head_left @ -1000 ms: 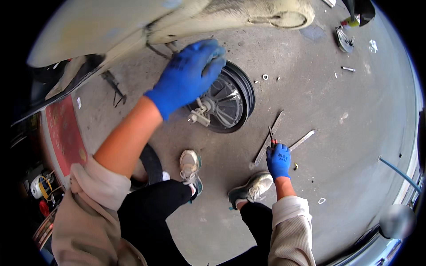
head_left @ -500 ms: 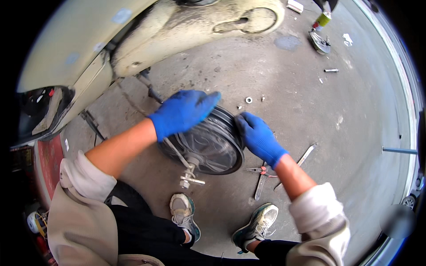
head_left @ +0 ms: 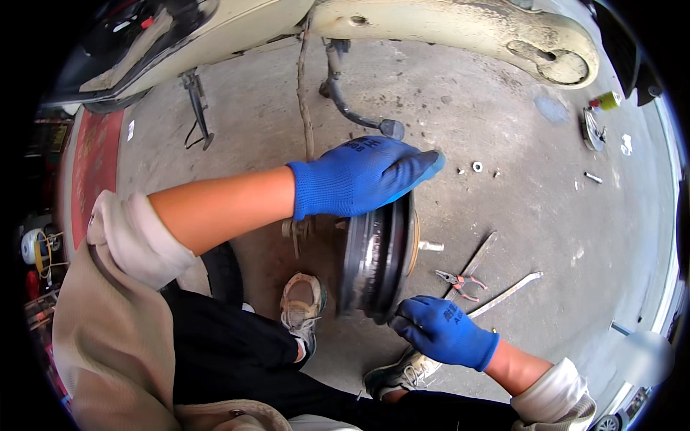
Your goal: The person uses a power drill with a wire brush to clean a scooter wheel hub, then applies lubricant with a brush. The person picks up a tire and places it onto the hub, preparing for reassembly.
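A dark wheel rim (head_left: pixel 379 266) stands on edge on the floor in front of me, its metal axle stub (head_left: pixel 431 246) poking out on the right. My left hand (head_left: pixel 366 174), in a blue work glove, lies over the top of the rim with its fingers stretched out to the right. At the rim's near lower edge, the curled fingers of my gloved right hand (head_left: pixel 442 330) grip it. The left glove covers the far upper part of the rim.
Right of the rim lie red-handled pliers (head_left: pixel 467 281) and a metal lever (head_left: pixel 507 294). A nut (head_left: pixel 477 167) rests beyond. Across the back runs a cream scooter body (head_left: pixel 445 25). A tire (head_left: pixel 224 273) lies by my left leg; a spray can (head_left: pixel 607 100) sits far right.
The rim has turned from showing its flat hub face to standing edge-on. My right hand has come down to its near edge; my left stays at the top. The view has shifted left.
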A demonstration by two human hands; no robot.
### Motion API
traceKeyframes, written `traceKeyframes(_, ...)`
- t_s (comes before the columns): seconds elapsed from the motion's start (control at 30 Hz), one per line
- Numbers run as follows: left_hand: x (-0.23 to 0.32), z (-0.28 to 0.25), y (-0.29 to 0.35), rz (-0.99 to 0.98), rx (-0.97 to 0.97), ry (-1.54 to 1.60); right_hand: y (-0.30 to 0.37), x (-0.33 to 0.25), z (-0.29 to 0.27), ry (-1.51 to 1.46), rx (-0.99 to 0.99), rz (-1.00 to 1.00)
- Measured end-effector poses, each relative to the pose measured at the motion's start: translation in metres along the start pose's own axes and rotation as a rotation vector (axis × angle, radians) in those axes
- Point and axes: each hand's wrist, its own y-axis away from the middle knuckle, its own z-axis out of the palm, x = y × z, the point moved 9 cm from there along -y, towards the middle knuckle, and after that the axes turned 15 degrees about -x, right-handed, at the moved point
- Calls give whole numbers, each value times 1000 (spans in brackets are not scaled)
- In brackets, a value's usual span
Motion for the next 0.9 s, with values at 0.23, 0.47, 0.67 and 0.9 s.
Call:
traceKeyframes(0.23,-37,-3,8,108,150,374,-3,11,-35,79,76,95)
traceKeyframes(0.47,-2,24,6,168,91,202,12,42,-37,98,129,281)
traceKeyframes(0.67,-23,23,15,132,98,213,-1,32,-51,47,157,277)
traceKeyframes(0.9,-50,31,19,152,126,342,-5,34,-65,80,176,214)
